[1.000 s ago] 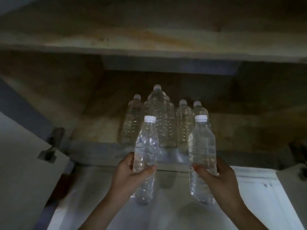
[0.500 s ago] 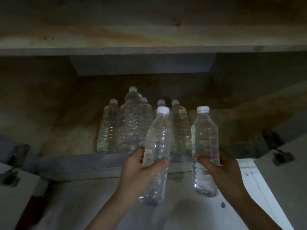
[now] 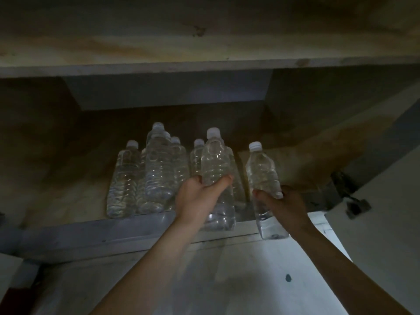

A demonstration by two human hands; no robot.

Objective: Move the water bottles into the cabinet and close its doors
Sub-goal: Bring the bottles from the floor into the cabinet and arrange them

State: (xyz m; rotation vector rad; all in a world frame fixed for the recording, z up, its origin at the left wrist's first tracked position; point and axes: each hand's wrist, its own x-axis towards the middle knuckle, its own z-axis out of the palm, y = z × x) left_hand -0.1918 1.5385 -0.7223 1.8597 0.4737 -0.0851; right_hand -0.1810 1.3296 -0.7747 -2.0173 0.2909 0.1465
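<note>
Dim cabinet shelf (image 3: 68, 201), bottles (image 3: 156, 169) upright.

Showing two bare arms, uncovered from the bottom edge of the frame up to the wrists. Left forearm (image 3: 159, 258) running slender and smooth through the lower middle, widening into the left hand (image 3: 197, 201) near the centre, knuckles catching the dim light. Right forearm (image 3: 341, 264) sitting in deeper shadow at lower right, ending in the right hand (image 3: 286, 208), finer detail blurring in the gloom.
</note>
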